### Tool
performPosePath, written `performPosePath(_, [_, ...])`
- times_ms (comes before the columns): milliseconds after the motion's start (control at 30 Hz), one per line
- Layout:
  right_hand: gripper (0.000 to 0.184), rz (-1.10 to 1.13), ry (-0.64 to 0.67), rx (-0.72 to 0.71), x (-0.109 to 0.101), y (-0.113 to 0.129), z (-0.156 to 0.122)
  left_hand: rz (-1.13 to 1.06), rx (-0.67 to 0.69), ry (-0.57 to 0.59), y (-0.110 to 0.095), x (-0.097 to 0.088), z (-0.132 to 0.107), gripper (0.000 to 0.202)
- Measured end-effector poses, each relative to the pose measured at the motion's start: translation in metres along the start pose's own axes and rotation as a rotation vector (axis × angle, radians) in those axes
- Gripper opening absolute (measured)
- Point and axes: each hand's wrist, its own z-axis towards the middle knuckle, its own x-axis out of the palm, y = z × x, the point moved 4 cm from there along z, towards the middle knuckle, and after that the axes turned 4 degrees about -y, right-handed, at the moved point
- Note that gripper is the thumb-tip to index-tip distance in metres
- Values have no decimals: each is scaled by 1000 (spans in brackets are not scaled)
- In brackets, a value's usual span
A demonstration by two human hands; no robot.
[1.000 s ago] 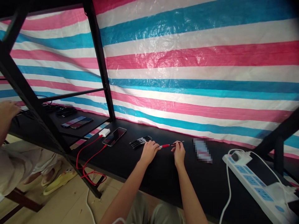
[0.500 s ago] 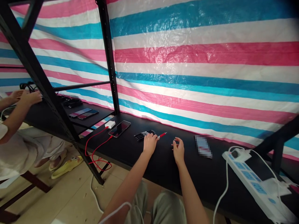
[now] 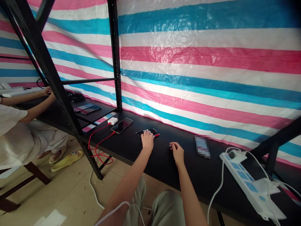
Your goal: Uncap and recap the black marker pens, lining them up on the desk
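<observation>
My left hand lies on the black table with its fingers closed over a red pen, whose tip pokes out to the right. The pen sits against a small bundle of black pens just beyond my fingertips. About a hand's width to the right, my right hand rests on the table. Its fingers are loosely apart and hold nothing.
A phone lies left of the pens, joined by a red cable to a white charger. A blurred flat item and a white power strip lie right. Another person sits left behind a black rack post.
Both hands held the red pen between them; my right hand let go and settled on the table. My left hand carried the pen left to the black pens. The view swung left.
</observation>
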Motion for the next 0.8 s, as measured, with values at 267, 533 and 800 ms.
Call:
performPosePath(267, [29, 36, 12, -27, 2, 0, 1, 46, -73, -73, 6, -1, 1, 15])
performPosePath(533, [28, 42, 3, -42, 0, 5, -1, 2, -88, -131, 7, -1, 2, 12])
performPosePath(800, [28, 34, 2, -33, -1, 5, -3, 23, -73, -135, 6, -2, 2, 16])
